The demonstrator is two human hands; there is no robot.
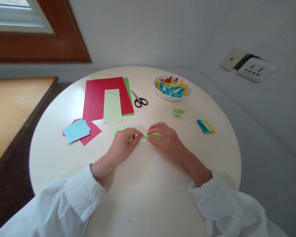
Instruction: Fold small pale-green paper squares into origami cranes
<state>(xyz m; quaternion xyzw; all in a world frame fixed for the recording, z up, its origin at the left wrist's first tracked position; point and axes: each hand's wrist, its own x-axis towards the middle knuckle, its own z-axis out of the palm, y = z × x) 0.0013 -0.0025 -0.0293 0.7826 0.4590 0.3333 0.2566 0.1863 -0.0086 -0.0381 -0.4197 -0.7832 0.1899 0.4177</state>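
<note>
While the fingers of the left hand (pixel 124 140) and right hand (pixel 168 141) pinch it narrowly from opposite sides, one folded pale green paper (pixel 150 136) sits directly between them, long axis left to right, neither hand clearly nearer. Beside the left hand: pale green sheet (pixel 118 127), partly hidden. Beyond the right: green paper cluster (pixel 178 112). Farther out: black-handled scissors (pixel 139 98); red sheet (pixel 95 98), left; white dish (pixel 171 97) of folded paper pieces (pixel 174 89), right. Underneath: round white table (pixel 143 191).
</note>
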